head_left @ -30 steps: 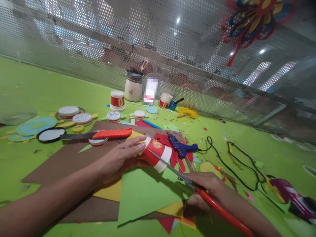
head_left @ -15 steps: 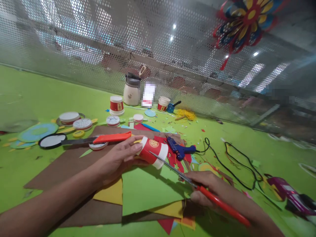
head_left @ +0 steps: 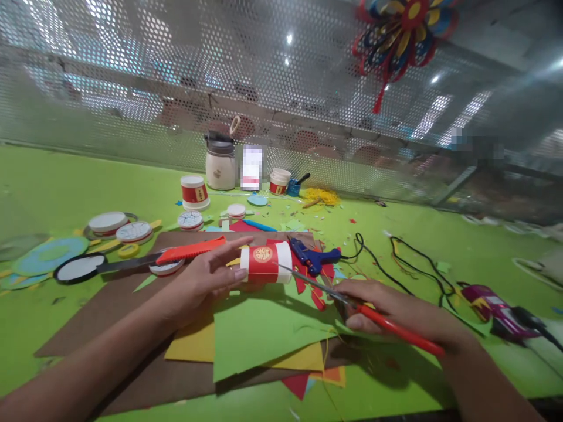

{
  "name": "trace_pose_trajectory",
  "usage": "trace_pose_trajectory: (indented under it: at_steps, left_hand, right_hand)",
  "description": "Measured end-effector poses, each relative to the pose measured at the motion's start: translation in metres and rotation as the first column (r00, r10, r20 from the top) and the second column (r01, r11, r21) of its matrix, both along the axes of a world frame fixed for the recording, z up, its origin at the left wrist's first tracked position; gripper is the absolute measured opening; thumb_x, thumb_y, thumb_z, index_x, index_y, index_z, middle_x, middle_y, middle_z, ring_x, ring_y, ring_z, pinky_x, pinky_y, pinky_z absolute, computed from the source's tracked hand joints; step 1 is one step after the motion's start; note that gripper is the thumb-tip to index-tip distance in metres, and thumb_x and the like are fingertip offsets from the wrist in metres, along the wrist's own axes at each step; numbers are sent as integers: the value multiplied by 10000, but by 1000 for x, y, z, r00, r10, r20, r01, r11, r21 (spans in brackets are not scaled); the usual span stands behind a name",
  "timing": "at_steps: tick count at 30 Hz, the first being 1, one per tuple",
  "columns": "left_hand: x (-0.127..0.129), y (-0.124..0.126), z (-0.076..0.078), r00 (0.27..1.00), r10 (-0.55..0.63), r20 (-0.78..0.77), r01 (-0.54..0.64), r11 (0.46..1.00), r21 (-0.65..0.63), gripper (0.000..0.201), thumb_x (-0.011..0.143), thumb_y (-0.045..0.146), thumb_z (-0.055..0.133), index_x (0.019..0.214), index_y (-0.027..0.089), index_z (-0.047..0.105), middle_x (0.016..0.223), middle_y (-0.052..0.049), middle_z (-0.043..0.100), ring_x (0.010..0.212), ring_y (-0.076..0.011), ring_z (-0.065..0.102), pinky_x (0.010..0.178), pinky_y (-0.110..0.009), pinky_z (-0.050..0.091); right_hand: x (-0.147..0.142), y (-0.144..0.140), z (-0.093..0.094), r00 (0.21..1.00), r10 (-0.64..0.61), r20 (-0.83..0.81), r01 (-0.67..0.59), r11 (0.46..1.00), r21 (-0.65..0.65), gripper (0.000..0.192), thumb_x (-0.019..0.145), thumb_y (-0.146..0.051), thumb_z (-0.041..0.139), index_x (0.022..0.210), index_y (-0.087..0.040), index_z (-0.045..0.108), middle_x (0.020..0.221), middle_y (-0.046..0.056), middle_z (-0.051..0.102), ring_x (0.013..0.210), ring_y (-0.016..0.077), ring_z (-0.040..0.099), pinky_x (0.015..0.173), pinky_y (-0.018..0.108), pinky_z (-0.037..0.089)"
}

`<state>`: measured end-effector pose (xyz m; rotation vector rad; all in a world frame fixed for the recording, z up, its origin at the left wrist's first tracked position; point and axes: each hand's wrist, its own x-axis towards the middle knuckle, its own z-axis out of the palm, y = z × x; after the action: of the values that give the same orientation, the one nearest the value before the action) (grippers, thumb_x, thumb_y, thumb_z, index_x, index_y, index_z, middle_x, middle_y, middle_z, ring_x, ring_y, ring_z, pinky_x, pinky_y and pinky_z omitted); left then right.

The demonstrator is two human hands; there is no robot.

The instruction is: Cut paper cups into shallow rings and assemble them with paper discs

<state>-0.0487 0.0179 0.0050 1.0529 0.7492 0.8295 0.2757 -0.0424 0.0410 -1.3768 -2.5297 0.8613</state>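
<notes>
My left hand (head_left: 213, 269) grips a red and white paper cup (head_left: 264, 271) by one end, so the cup lies on its side above the sheets. A round gold emblem on its red band faces me. In my right hand (head_left: 369, 305) is a pair of scissors (head_left: 382, 322) with red handles, its blades pointing left. The blade tip touches or nearly touches the cup at the edge of the red band; I cannot tell which. Below the cup lie a green paper sheet (head_left: 259, 334), a yellow sheet (head_left: 191, 343) and a brown board (head_left: 97, 316).
Behind the cup lies a blue glue gun (head_left: 314, 256) with a black cord (head_left: 422, 275). An orange cutter (head_left: 191, 251) and a black-rimmed round piece (head_left: 80, 268) are at left. Further back stand a kettle (head_left: 220, 167), a red-white cup (head_left: 194, 192) and a lit phone (head_left: 252, 168).
The cup has turned from a slant to nearly level, and its emblem has rolled toward me. The scissors' tip has shifted toward the cup's right end. The camera view has swung slightly right.
</notes>
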Motion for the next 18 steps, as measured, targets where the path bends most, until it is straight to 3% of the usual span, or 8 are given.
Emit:
trace_pose_trajectory:
  at_steps: [4,8,10,13,18]
  left_hand:
    - [0,3,-4,1000,23,-14,-23,999,48,636,734,241,792,1325,216,556,1205,-108,709,1094,-276,663,917,-330,529]
    - [0,8,-9,996,56,-75,-48,993,112,660,677,252,831,1292,209,594,1135,-108,739,1017,-287,692,865,-354,558]
    - [0,8,-9,987,92,-128,-74,987,139,635,664,261,837,1257,199,618,1146,-113,732,1017,-295,689,860,-371,563]
    - [2,7,-10,973,108,-202,-76,984,164,597,659,279,836,1214,186,634,1156,-117,721,1022,-305,681,835,-384,572]
    - [3,8,-16,966,107,-236,-55,974,220,541,677,321,817,1170,191,636,1120,-110,726,1018,-297,678,834,-391,572]
  right_hand:
    - [-6,-4,1,993,-62,102,64,998,-16,581,862,-593,577,1330,-250,551,1279,109,612,1125,300,573,964,443,447]
    - [-11,-8,-5,961,-189,203,185,982,41,692,835,-645,568,1404,-259,487,1446,151,485,1319,371,432,1056,553,367]
    - [-13,-10,-7,945,-225,236,210,974,86,723,834,-658,555,1423,-249,465,1477,171,440,1351,382,392,1068,571,350]
    - [-15,-12,-7,930,-243,275,212,967,139,720,838,-659,546,1426,-252,458,1430,183,471,1302,379,448,1039,574,386]
    - [-7,-15,5,914,-251,319,211,965,155,697,824,-652,572,1370,-223,513,1426,187,471,1315,370,437,1050,542,392]
